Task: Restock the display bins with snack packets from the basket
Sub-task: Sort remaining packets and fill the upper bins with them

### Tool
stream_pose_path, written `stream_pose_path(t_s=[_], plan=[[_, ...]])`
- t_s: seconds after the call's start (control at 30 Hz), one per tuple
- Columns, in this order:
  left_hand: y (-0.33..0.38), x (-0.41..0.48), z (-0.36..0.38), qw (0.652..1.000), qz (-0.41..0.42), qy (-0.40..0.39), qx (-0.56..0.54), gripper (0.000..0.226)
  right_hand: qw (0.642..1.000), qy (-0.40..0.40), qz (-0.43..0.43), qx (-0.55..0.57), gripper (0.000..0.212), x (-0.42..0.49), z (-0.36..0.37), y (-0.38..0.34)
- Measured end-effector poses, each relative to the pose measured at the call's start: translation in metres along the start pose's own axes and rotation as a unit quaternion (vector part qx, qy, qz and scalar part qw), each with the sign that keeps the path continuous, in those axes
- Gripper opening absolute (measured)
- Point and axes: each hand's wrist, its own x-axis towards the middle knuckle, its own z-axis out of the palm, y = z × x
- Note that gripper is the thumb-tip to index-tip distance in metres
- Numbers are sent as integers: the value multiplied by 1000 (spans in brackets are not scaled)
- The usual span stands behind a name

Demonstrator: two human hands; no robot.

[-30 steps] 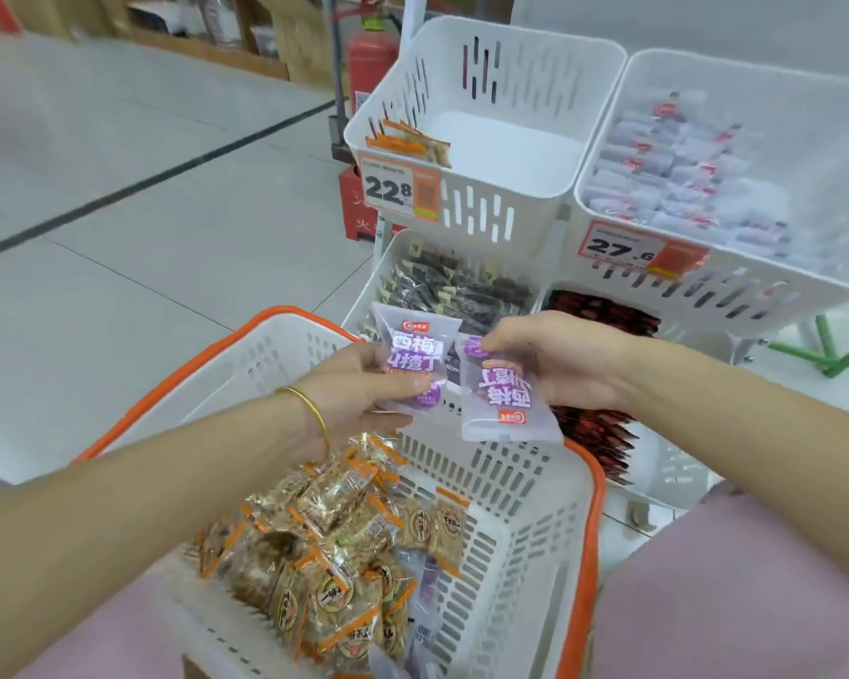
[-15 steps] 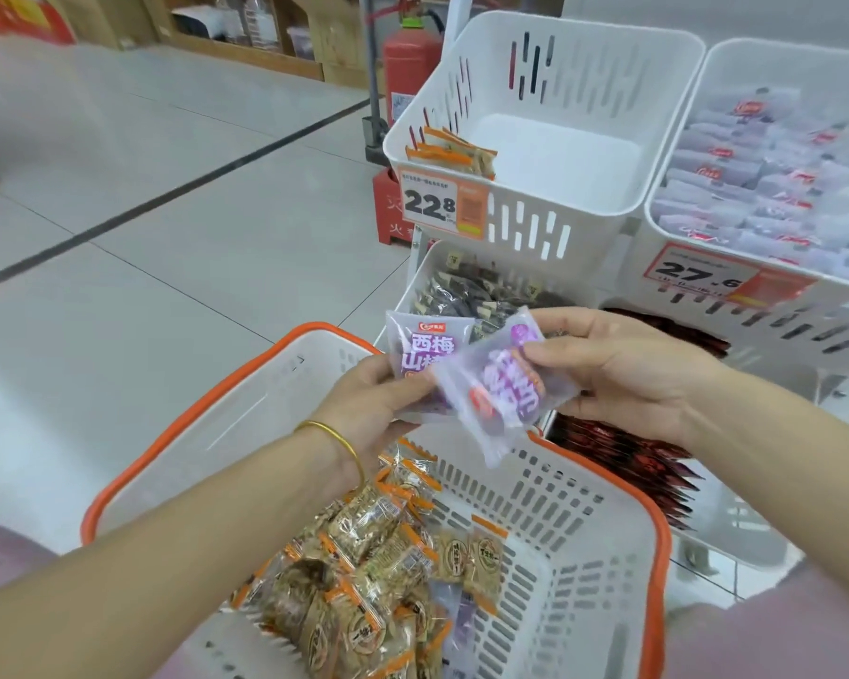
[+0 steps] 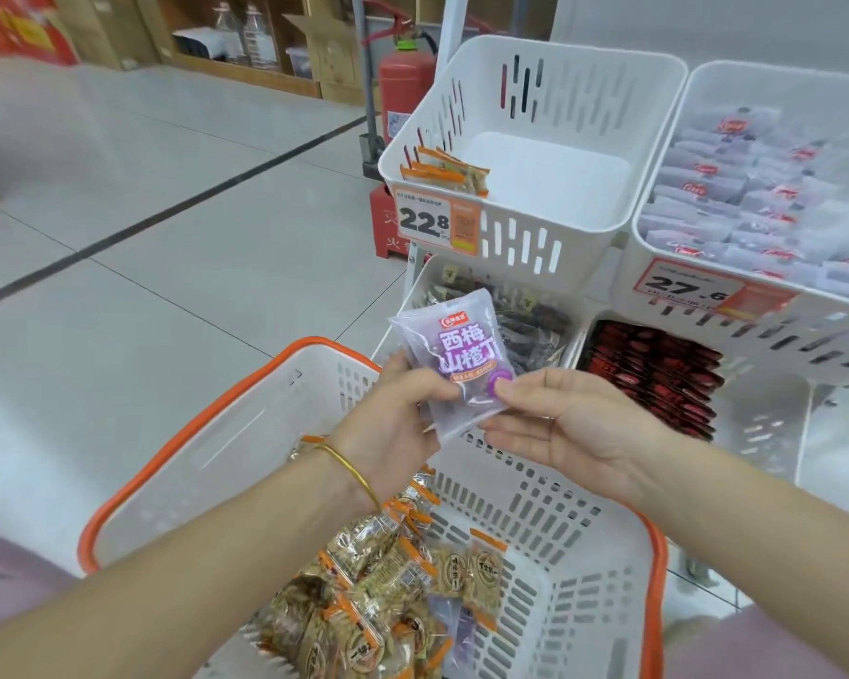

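my left hand (image 3: 393,419) curled around the stacked purple snack packets (image 3: 454,355), my right hand (image 3: 574,433) pinching their lower corner, packets held over my orange-rimmed basket (image 3: 177,448), in front of the display bins (image 3: 535,237)

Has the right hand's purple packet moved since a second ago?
Yes: leftward along the basket rim, onto the left hand's packet; the right hand still pinches it.

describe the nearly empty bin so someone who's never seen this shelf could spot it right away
Beyond the orange-rimmed basket, look at the upper row of white bins. Take the top-left bin, with the 22.8 price tag in front. Unlike the top-right bin heaped with white packets, it is mostly bare, with a few orange-edged packets in its front left corner.
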Motion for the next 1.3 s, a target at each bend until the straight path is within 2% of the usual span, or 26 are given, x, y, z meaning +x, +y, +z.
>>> stream_pose_path(t_s=[0.1, 0.2, 0.23, 0.3, 0.33, 0.4, 0.5, 0.63, 0.77, 0.83, 0.9, 0.93, 1.0, 1.07, 1.13, 1.2, 1.3], plan=[[-4, 2, 3, 997, 40, 36, 60, 68, 994, 42, -1, -101, 19, -1, -1, 6], [-1, 0, 2, 989, 59, 49, 126, 65, 953, 103, -99, -268, 35, -4, -3, -5], [2, -1, -1, 986, 59, 42, 153, 61, 946, 89, -128, -283, 49, -5, -3, -14], [6, -3, 0, 974, 56, 7, 217, 53, 941, 10, -146, -306, 79, -12, -7, -34], [8, -3, 5, 967, 57, -10, 248, 51, 931, -29, -144, -334, 87, -17, -10, -43], [13, 0, 23, 955, 67, -36, 286, 54, 911, -77, -141, -380, 83, -25, -20, -60], [23, 20, 61, 937, 92, -65, 331, 70, 904, -64, -173, -386, 54, -40, -40, -86], [36, 61, 129, 896, 171, -111, 394, 94, 902, 38, -243, -355, 50, -66, -84, -129], [36, 96, 196, 821, 300, -58, 483, 83, 867, 219, -335, -298, 58, -78, -143, -174], [29, 110, 219, 781, 331, -53, 527, 76, 816, 327, -354, -320, 59, -73, -176, -187], [17, 123, 235, 738, 344, -54, 578, 71, 742, 424, -333, -398, 52, -62, -204, -195], [11, 130, 242, 720, 345, -53, 600, 69, 712, 460, -311, -430, 48, -55, -215, -197], [3, 143, 250, 680, 361, -52, 636, 65, 678, 490, -287, -466, 39, -39, -229, -199], [0, 157, 253, 642, 379, -46, 665, 61, 670, 493, -286, -476, 32, -23, -230, -198], [-4, 169, 252, 617, 385, -38, 685, 57, 663, 472, -264, -517, 35, -8, -232, -196], [-9, 175, 253, 597, 392, -35, 699, 55, 693, 449, -213, -522, 36, -1, -236, -193], [-15, 179, 257, 594, 385, -37, 705, 54, 771, 414, -170, -453, 31, 2, -247, -198]])
